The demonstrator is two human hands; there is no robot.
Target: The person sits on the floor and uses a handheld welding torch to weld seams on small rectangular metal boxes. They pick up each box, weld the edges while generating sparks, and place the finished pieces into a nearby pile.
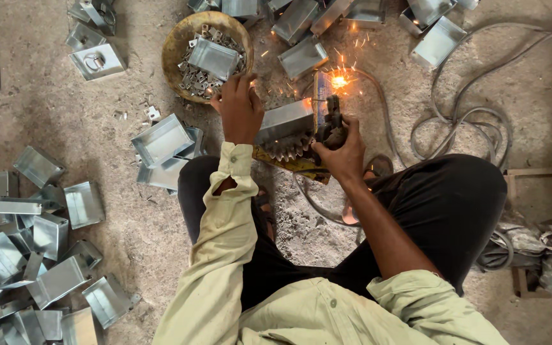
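I squat on a dirt floor. My left hand (240, 108) presses down on a grey sheet-metal box (283, 119) that rests on a yellowish support with a toothed gear (287, 149). My right hand (340, 148) grips a dark welding electrode holder (333, 118). Its tip meets the box's far edge, where a bright arc (338, 81) throws orange sparks. Both hands sit close together over the box.
A round rusty pan (177, 45) with small metal clips and one box lies beyond my left hand. Several metal boxes (39, 255) are heaped on the left and more along the top (301, 57). Grey cables (467, 121) coil on the right beside wooden scraps (544, 172).
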